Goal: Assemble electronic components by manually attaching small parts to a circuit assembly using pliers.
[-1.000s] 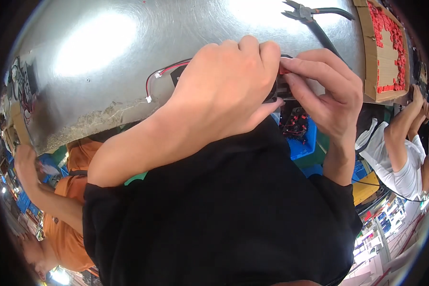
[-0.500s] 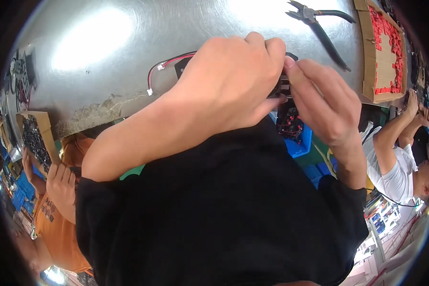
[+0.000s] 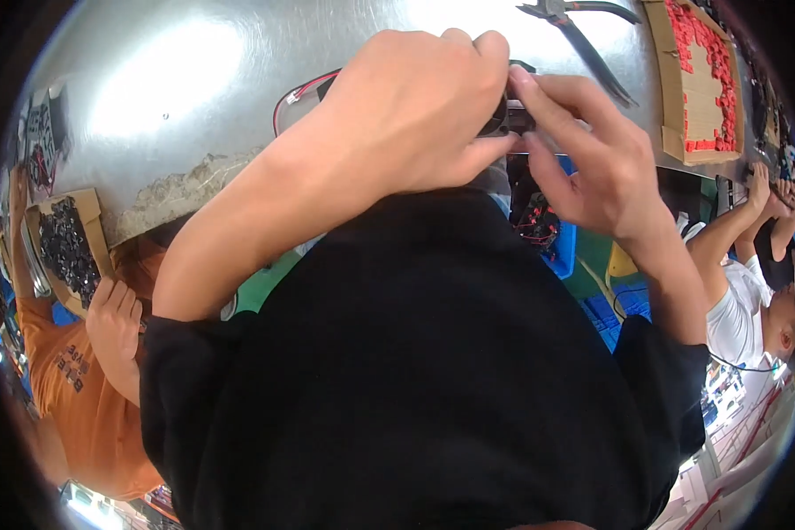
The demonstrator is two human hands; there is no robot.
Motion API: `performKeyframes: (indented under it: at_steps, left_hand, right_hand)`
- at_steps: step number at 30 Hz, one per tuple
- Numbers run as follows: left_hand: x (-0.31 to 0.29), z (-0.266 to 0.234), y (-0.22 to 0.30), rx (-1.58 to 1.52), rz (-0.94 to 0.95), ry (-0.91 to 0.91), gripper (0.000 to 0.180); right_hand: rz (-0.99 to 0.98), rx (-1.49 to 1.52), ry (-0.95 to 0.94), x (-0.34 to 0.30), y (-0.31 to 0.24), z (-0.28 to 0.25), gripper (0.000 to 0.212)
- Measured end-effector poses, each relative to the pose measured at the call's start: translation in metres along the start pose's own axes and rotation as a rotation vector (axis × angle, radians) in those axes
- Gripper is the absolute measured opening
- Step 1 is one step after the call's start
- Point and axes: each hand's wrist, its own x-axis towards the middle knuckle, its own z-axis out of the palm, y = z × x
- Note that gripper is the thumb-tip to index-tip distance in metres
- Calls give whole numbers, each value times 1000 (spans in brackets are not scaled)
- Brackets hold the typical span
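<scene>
My left hand (image 3: pixel 415 110) is closed round a black plastic part (image 3: pixel 519 117) near the table's front edge, its back hiding most of that part. My right hand (image 3: pixel 605 155) pinches the part's right side with thumb and fingertips. What the fingertips press is too small to tell. Out from under my left hand, on its left, run red and black wires (image 3: pixel 307 87) with a white connector (image 3: pixel 292 99). Cutting pliers (image 3: pixel 587 49) with dark handles lie beyond my right hand.
A metal table (image 3: pixel 177 132) has a worn front edge. At the right stands a cardboard tray (image 3: pixel 671 88) of red pieces; at the left, a box (image 3: pixel 97 225) of black pieces. A blue crate (image 3: pixel 564 252) with wired black parts is below. People in orange (image 3: pixel 79 397) and white (image 3: pixel 738 300) are either side.
Both hands and the black part sit higher in the picture, while the pliers and tray have shifted up and left. My right fingers have changed their hold. The left person's arm has moved.
</scene>
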Motion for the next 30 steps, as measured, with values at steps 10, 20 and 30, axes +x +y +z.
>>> performKeyframes:
  at_steps: [10, 20, 30]
  left_hand:
    - [-4, 6, -1, 2, 18, 81, 51]
    - [-3, 7, -4, 39, 1, 94, 52]
    - [3, 11, 7, 123, -55, 174, 56]
  right_hand:
    - [277, 282, 147, -6, -10, 13, 43]
    - [726, 828, 78, -3, -12, 1, 32]
    - [1080, -429, 150, 101, 38, -36, 84]
